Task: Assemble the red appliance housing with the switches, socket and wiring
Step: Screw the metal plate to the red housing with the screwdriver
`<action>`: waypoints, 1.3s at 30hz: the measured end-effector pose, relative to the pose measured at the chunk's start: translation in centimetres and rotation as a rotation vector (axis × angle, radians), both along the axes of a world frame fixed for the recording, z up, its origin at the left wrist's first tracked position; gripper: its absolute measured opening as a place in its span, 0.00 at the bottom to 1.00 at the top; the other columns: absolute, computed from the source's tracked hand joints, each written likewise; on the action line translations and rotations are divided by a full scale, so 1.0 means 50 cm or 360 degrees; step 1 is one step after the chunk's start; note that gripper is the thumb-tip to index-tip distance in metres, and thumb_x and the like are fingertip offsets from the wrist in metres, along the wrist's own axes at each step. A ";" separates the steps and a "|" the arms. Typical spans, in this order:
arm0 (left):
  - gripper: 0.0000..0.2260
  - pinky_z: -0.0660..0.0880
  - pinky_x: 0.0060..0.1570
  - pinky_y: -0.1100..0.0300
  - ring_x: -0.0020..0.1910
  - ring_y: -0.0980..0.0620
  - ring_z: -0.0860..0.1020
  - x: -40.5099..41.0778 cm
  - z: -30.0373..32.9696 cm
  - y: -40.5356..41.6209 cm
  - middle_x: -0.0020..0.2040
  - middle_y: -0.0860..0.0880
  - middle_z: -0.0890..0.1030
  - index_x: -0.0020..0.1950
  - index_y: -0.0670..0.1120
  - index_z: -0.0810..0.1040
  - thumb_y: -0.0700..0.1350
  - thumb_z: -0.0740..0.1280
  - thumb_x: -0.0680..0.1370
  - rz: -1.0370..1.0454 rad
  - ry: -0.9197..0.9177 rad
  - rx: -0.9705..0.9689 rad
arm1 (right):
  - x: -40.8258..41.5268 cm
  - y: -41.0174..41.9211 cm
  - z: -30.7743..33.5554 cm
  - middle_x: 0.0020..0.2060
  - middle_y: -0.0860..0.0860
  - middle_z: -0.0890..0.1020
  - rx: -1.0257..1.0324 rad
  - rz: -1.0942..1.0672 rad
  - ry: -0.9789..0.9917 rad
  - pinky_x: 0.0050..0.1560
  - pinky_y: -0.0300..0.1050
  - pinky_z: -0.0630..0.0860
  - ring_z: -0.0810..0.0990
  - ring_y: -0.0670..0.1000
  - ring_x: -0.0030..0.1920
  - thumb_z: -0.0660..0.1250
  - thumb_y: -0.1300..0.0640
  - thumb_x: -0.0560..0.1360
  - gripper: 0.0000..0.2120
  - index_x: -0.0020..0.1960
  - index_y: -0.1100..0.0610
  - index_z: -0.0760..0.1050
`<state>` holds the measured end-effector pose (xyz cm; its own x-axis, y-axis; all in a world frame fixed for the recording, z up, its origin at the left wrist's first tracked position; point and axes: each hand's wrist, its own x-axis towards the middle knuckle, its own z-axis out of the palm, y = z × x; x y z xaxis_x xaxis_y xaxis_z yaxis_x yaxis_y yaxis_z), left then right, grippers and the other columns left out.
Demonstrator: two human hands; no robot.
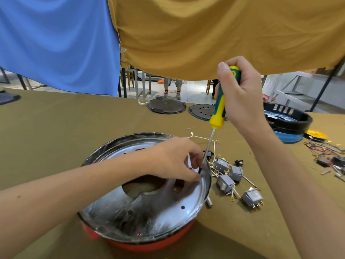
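Head view: left hand (175, 159) hides the screwdriver (219, 107) tip.

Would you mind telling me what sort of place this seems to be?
Probably a small assembly workshop: a cloth-covered workbench strewn with grey rocker switches, loose coloured wiring and spare black round housings.

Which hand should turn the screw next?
The right hand. It already grips the screwdriver, whose tip sits at the rim of the housing. The left hand is busy pinching something small by the tip.
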<state>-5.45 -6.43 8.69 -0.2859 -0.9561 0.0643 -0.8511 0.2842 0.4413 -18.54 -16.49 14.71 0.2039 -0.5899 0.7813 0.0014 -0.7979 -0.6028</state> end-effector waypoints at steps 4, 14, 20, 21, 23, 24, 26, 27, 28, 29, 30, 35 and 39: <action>0.04 0.75 0.37 0.66 0.37 0.59 0.79 0.000 -0.006 -0.002 0.41 0.55 0.82 0.42 0.53 0.79 0.47 0.73 0.75 -0.0029 0.0015 0.0008 | -0.004 -0.001 0.002 0.31 0.54 0.69 -0.0007 -0.0015 -0.0010 0.34 0.56 0.72 0.74 0.68 0.37 0.61 0.54 0.82 0.11 0.44 0.60 0.70; 0.03 0.73 0.36 0.72 0.35 0.62 0.78 0.001 -0.003 -0.004 0.36 0.58 0.81 0.42 0.52 0.81 0.48 0.73 0.75 0.0002 0.0051 0.0075 | -0.008 0.006 0.007 0.29 0.46 0.70 -0.0041 -0.0018 -0.0001 0.33 0.53 0.74 0.76 0.65 0.36 0.62 0.54 0.82 0.10 0.43 0.57 0.70; 0.05 0.68 0.32 0.76 0.34 0.66 0.77 0.011 0.017 -0.002 0.37 0.61 0.79 0.44 0.54 0.79 0.44 0.72 0.74 0.0004 -0.0029 0.0038 | -0.014 0.005 0.016 0.31 0.54 0.68 -0.0047 -0.0038 -0.0033 0.33 0.58 0.72 0.73 0.68 0.36 0.62 0.54 0.81 0.11 0.43 0.58 0.69; 0.05 0.68 0.32 0.76 0.35 0.65 0.77 0.010 0.016 -0.002 0.37 0.60 0.80 0.44 0.54 0.80 0.44 0.72 0.74 -0.0003 -0.0037 0.0032 | -0.015 0.005 0.017 0.32 0.54 0.68 -0.0054 -0.0042 -0.0028 0.33 0.58 0.72 0.73 0.69 0.37 0.61 0.54 0.81 0.11 0.43 0.58 0.69; 0.05 0.69 0.33 0.75 0.35 0.64 0.78 0.005 0.011 -0.003 0.38 0.59 0.82 0.43 0.54 0.80 0.44 0.73 0.74 -0.0020 -0.0039 0.0025 | -0.016 0.006 0.018 0.31 0.53 0.68 -0.0063 -0.0047 -0.0023 0.33 0.59 0.72 0.72 0.68 0.37 0.61 0.54 0.81 0.11 0.43 0.58 0.69; 0.06 0.70 0.33 0.75 0.35 0.63 0.78 0.003 0.008 -0.004 0.37 0.58 0.82 0.42 0.54 0.80 0.43 0.73 0.73 -0.0026 -0.0032 0.0019 | -0.016 0.007 0.018 0.31 0.52 0.68 -0.0061 -0.0048 -0.0022 0.33 0.60 0.72 0.72 0.68 0.37 0.62 0.54 0.81 0.11 0.43 0.57 0.69; 0.08 0.71 0.34 0.74 0.34 0.64 0.78 0.002 0.006 -0.005 0.35 0.60 0.81 0.40 0.56 0.79 0.42 0.72 0.73 -0.0030 0.0005 0.0016 | -0.016 0.007 0.018 0.31 0.52 0.68 -0.0049 -0.0042 -0.0013 0.32 0.59 0.73 0.72 0.68 0.36 0.62 0.54 0.81 0.11 0.43 0.57 0.69; 0.09 0.71 0.34 0.74 0.33 0.64 0.78 0.002 0.006 -0.005 0.33 0.61 0.80 0.40 0.57 0.79 0.42 0.72 0.73 -0.0031 0.0029 0.0018 | -0.016 0.008 0.018 0.31 0.52 0.68 -0.0046 -0.0035 -0.0008 0.32 0.58 0.73 0.73 0.67 0.36 0.62 0.54 0.81 0.11 0.43 0.57 0.69; 0.10 0.72 0.34 0.73 0.33 0.65 0.78 0.003 0.005 -0.006 0.33 0.62 0.79 0.39 0.58 0.79 0.41 0.72 0.73 -0.0036 0.0053 0.0020 | -0.016 0.007 0.018 0.31 0.51 0.68 -0.0046 -0.0030 -0.0005 0.32 0.57 0.73 0.73 0.67 0.36 0.62 0.53 0.81 0.11 0.43 0.58 0.69; 0.11 0.72 0.35 0.73 0.33 0.65 0.78 0.003 0.004 -0.007 0.33 0.61 0.80 0.39 0.58 0.79 0.41 0.73 0.73 -0.0043 0.0073 0.0022 | -0.017 0.007 0.018 0.30 0.50 0.68 -0.0047 -0.0027 -0.0003 0.33 0.55 0.74 0.74 0.67 0.36 0.62 0.53 0.81 0.11 0.43 0.58 0.69; 0.10 0.73 0.35 0.73 0.33 0.64 0.78 0.003 0.003 -0.008 0.34 0.60 0.80 0.40 0.57 0.79 0.41 0.73 0.73 -0.0051 0.0089 0.0024 | -0.017 0.007 0.018 0.30 0.49 0.69 -0.0049 -0.0026 -0.0001 0.33 0.54 0.74 0.74 0.66 0.36 0.62 0.53 0.81 0.11 0.43 0.58 0.70; 0.04 0.78 0.42 0.65 0.38 0.59 0.80 0.010 -0.008 -0.010 0.39 0.59 0.82 0.44 0.53 0.82 0.44 0.74 0.75 -0.0070 0.0194 0.0033 | -0.018 0.005 0.017 0.30 0.48 0.70 -0.0051 -0.0036 0.0007 0.34 0.55 0.74 0.75 0.65 0.36 0.62 0.53 0.81 0.11 0.44 0.58 0.70; 0.06 0.77 0.43 0.68 0.38 0.62 0.79 0.014 -0.013 -0.009 0.39 0.58 0.82 0.44 0.54 0.81 0.42 0.74 0.75 -0.0074 0.0326 0.0101 | -0.019 0.004 0.018 0.29 0.46 0.70 -0.0052 -0.0046 0.0014 0.34 0.56 0.75 0.74 0.58 0.33 0.62 0.53 0.81 0.10 0.43 0.58 0.70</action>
<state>-4.77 -6.86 8.06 -0.3172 -0.9461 0.0655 -0.7284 0.2873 0.6220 -19.49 -16.29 15.61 0.1941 -0.5699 0.7985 -0.0271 -0.8168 -0.5763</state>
